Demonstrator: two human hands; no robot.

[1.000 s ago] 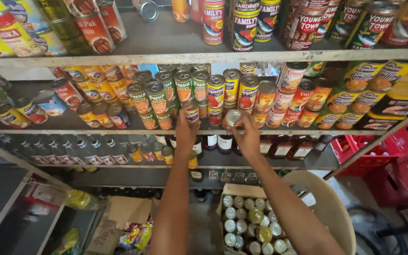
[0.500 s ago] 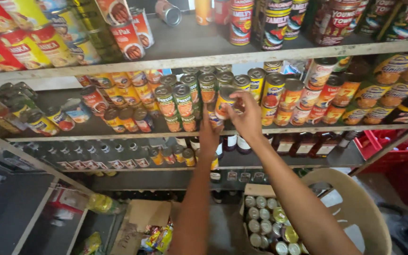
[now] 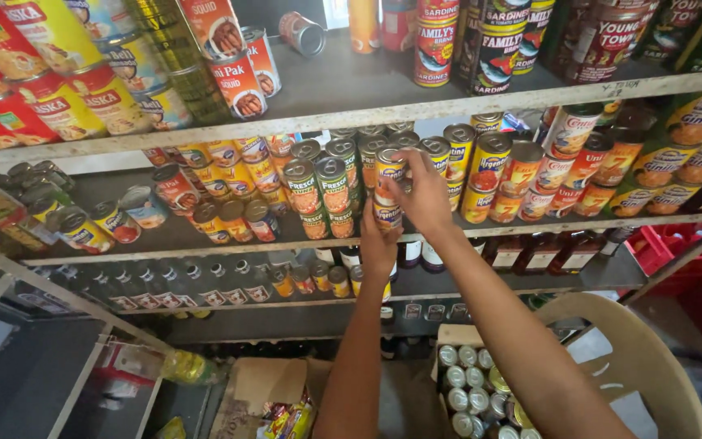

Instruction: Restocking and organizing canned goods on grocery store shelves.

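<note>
1. Both bare forearms rise from the bottom edge, stretched up and forward, close together.
2. Left hand (image 3: 379,244) sits lower, palm away, fingers curled upward in a grip.
3. Right hand (image 3: 424,195) is higher, just above the left, wrist bent, fingers wrapped leftward and closed.

Metal shelves (image 3: 205,244) run across the wall, crowded with stock. On the top shelf (image 3: 343,89) stand red-and-yellow tins (image 3: 50,81) to the left, one small can lying on its side (image 3: 302,32) near the back, and tall fish cans (image 3: 493,49) further right. Lower down, a row of dark bottles (image 3: 164,289) lines the shelf, with more brown bottles (image 3: 546,252) to the right. On the floor sit a cardboard box of silver-topped cans (image 3: 473,390), a beige plastic chair (image 3: 652,366) beside it, an open carton of bright snack packets (image 3: 278,415), and a red crate (image 3: 692,260) at the far right.
</note>
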